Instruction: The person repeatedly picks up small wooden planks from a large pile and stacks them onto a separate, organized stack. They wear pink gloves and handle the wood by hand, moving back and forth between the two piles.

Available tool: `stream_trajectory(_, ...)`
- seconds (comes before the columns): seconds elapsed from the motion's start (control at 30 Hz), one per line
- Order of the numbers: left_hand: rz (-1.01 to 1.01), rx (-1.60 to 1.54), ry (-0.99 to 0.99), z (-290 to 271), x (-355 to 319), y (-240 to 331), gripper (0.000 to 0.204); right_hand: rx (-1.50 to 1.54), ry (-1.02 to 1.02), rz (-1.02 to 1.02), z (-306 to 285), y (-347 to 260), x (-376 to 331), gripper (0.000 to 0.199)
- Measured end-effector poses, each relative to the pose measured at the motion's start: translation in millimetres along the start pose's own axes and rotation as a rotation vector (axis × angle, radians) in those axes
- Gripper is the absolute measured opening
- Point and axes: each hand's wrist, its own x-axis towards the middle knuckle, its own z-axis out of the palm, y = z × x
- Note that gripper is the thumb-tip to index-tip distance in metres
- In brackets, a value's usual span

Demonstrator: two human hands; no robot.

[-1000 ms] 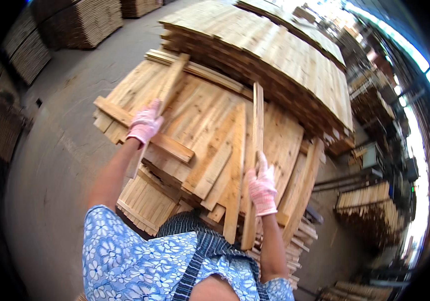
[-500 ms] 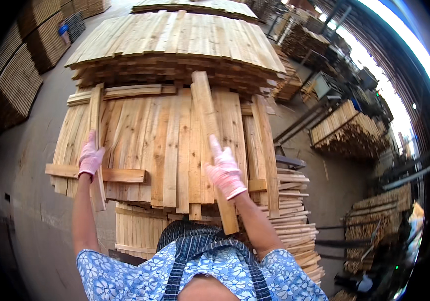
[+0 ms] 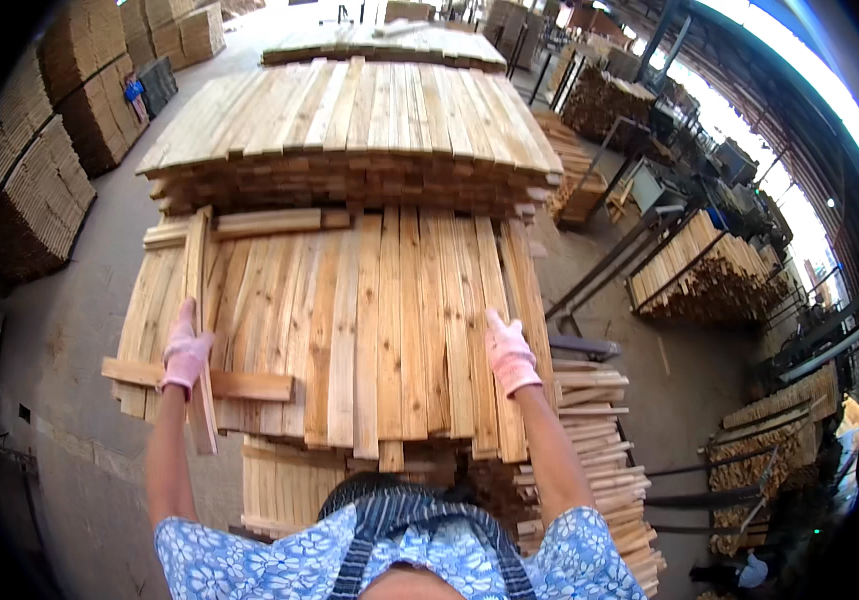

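Observation:
In a pale pink glove, my left hand (image 3: 187, 358) is closed round a narrow wooden board (image 3: 195, 265) that lies lengthwise on top of the stack's left side. That board crosses a short crosswise strip (image 3: 259, 386) near the front. My right hand (image 3: 511, 358), gloved alike, is on a long wooden board (image 3: 508, 425) at the right of the top row. Its thumb and fingers sit along that board, with some fingertips hidden. Beneath both hands, planks (image 3: 349, 330) lie side by side, their near ends uneven.
Behind stands a taller stack of boards (image 3: 349, 115). Loose strips (image 3: 279, 222) lie crosswise at the row's far left. Thin sticks (image 3: 599, 470) are piled at the near right, beside a metal bar (image 3: 584, 346). Tall board piles (image 3: 34, 190) stand across the floor to the left.
My right hand has moved right; the board that slanted over the row is now in line at its right side. My left hand keeps its board. The view has tilted up slightly.

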Motion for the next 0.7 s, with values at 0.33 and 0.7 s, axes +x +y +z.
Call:
stream_trajectory(0.33,0.060,-0.246,-0.334,87,-101,232,0.084,0.469,-0.416,0.287,-113,-61,3,0.056)
stream_trajectory(0.7,0.125,0.376,-0.380,160,-106,276,0.078,0.226,-0.452,0.500,-138,-9,1,0.085)
